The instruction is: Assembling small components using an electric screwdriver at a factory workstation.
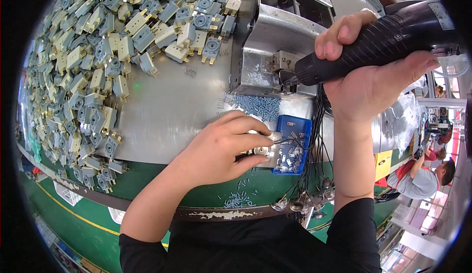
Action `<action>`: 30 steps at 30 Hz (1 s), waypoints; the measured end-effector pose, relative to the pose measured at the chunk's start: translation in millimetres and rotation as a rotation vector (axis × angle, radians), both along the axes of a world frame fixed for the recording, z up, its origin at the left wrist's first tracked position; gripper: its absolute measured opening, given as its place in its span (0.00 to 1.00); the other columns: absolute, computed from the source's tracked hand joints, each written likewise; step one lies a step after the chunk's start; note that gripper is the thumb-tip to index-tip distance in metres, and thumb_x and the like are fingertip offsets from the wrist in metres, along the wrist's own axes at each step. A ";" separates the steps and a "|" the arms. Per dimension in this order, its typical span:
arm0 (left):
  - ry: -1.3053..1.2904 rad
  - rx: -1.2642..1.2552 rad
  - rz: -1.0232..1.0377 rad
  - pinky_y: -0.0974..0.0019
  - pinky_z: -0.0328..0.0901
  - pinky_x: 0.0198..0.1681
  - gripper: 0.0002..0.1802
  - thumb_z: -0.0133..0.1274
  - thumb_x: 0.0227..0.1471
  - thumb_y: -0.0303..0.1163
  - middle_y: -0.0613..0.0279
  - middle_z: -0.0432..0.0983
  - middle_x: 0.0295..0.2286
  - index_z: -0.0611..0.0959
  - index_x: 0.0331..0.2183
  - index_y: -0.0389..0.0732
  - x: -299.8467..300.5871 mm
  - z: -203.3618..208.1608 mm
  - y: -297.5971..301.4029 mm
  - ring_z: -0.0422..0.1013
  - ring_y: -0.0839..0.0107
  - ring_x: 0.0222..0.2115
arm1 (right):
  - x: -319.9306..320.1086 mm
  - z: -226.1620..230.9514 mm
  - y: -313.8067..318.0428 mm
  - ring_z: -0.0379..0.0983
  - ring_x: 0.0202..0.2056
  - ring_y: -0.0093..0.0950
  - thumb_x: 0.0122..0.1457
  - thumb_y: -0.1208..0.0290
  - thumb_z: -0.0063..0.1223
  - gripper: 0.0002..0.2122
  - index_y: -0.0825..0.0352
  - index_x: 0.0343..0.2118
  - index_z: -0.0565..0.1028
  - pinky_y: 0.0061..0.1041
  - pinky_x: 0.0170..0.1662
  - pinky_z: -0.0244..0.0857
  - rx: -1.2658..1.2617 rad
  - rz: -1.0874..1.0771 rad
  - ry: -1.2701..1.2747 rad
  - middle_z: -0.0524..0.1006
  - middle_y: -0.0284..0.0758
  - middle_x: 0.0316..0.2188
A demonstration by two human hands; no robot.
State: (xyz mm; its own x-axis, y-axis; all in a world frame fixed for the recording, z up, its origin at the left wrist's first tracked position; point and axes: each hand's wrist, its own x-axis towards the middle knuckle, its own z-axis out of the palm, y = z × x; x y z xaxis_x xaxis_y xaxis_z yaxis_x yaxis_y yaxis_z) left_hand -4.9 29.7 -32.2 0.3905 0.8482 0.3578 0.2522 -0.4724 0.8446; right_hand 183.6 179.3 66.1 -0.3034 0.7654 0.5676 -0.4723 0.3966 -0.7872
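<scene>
My right hand [361, 88] is wrapped round a black electric screwdriver [373, 44], raised on the right. Its tip end points down-left at a small block on the front of a metal screw-feeder box [265, 39]; whether the bit touches is unclear. My left hand [221, 147] has its fingers curled over a small round metal part [261, 150] with dark wires, at a metal plate beside the blue tray. Fingers hide much of this part. A pile of blue-grey screws [258, 106] lies between the feeder and my left hand.
A blue tray [306, 147] holds small metal terminals. Many grey and cream switch-like blocks [108, 51] heap on the metal tabletop [152, 130] at left. Black wires with round metal ends [297, 205] hang over the front edge. Loose screws [239, 199] lie there. Another person [418, 179] sits far right.
</scene>
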 end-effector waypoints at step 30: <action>-0.037 -0.024 0.023 0.54 0.72 0.49 0.17 0.71 0.45 0.29 0.58 0.82 0.42 0.89 0.40 0.41 0.9 -4.1 -9.8 0.77 0.54 0.44 | -1.0 25.0 -59.9 0.66 0.22 0.24 0.53 0.17 0.42 0.57 0.69 0.71 0.54 0.29 0.27 0.64 -0.208 0.022 -0.255 0.70 0.31 0.26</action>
State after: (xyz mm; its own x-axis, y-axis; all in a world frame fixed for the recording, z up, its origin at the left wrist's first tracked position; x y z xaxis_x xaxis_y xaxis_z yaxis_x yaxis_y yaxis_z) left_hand -4.0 19.9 -36.3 0.3576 0.8652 0.3516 0.2308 -0.4467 0.8644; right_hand 182.6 119.5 91.1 -0.4334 0.8485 0.3037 -0.2561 0.2072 -0.9442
